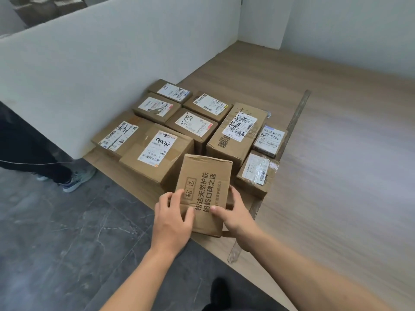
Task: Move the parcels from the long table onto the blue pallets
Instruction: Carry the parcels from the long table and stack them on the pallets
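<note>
A printed parcel (pixel 205 194) of brown cardboard, marked with large Chinese characters, is held in both hands at the near edge of a low wood-grained surface (pixel 336 153). The left hand (pixel 173 218) is wrapped round its near left edge, with the fingers (pixel 177 198) laid over the top face. The right hand (pixel 233 212) is clamped on the right side, thumb pressed on top. The parcel is tilted, its far end against a labelled parcel (pixel 157 153) and close beside a taped parcel (pixel 256 173). Whether its underside is touching the surface cannot be told. Behind it, more labelled parcels are packed closely in rows against a white partition (pixel 101 75), among them a tall parcel (pixel 233 133). Another person's shoe (pixel 76 178) is seen on the grey floor (pixel 56 232) just beside the surface's edge, so the surface is judged to sit low, more likely the drop-off place than the long counter. No blue pallet can be clearly made out. The step in hand is judged to be the setting down of this parcel in the front row. For the next move, the parcel would need to be levelled, slid into the gap between its neighbours, and then let go by both hands.
</note>
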